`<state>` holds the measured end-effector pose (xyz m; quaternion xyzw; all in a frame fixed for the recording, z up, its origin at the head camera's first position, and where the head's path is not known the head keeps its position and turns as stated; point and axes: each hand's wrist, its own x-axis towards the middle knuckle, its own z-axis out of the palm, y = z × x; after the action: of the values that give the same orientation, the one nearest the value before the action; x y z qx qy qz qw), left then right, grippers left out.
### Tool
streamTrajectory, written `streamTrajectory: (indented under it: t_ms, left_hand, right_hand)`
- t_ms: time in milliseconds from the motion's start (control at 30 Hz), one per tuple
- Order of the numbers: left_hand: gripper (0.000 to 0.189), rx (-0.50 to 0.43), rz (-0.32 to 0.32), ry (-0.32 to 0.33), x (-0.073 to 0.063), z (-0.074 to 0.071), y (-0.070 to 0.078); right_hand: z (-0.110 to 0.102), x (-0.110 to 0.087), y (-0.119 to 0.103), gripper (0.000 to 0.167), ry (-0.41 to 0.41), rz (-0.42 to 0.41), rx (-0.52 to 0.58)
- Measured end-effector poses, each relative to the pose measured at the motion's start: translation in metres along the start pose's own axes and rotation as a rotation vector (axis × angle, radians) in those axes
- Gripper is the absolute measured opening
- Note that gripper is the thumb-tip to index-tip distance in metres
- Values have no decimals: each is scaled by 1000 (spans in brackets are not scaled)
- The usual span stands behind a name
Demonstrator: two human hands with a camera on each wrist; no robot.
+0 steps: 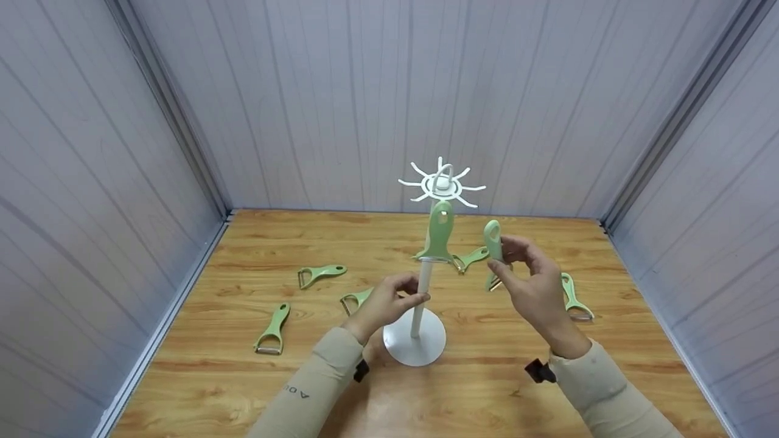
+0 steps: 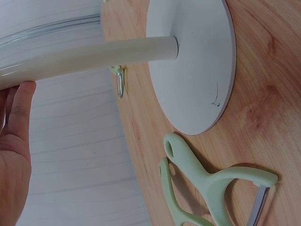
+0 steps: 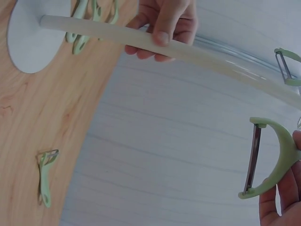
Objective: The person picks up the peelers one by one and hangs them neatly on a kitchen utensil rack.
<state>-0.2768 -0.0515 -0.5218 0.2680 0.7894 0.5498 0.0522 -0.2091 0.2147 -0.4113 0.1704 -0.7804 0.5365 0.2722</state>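
One peeler (image 1: 438, 239) hangs from stand (image 1: 426, 348) | left hand (image 1: 388, 304) grips pole (image 1: 425, 277) | right hand (image 1: 537, 289) pinches second peeler (image 1: 495, 248)

This is a work booth: panelled walls (image 1: 377, 103) enclose a wood-grain tabletop (image 1: 487, 389).

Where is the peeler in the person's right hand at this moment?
In the head view, the held peeler is right of the white stand, handle up, pinched by the right hand.
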Motion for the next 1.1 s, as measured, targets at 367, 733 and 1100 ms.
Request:
streamTrajectory:
  t_ms: [367,733,1100]
  left_hand:
    - [17,2,27,2,-1,1,-1]
    - [18,1,16,4,-1,1,0]
    - [20,-16,24,0,-1,1,0]
  right_hand:
    - [6,9,-23,34,27,-110,70]
    - [12,18,-37,35,36,-131,102]
    - [19,26,-37,35,25,-160,112]
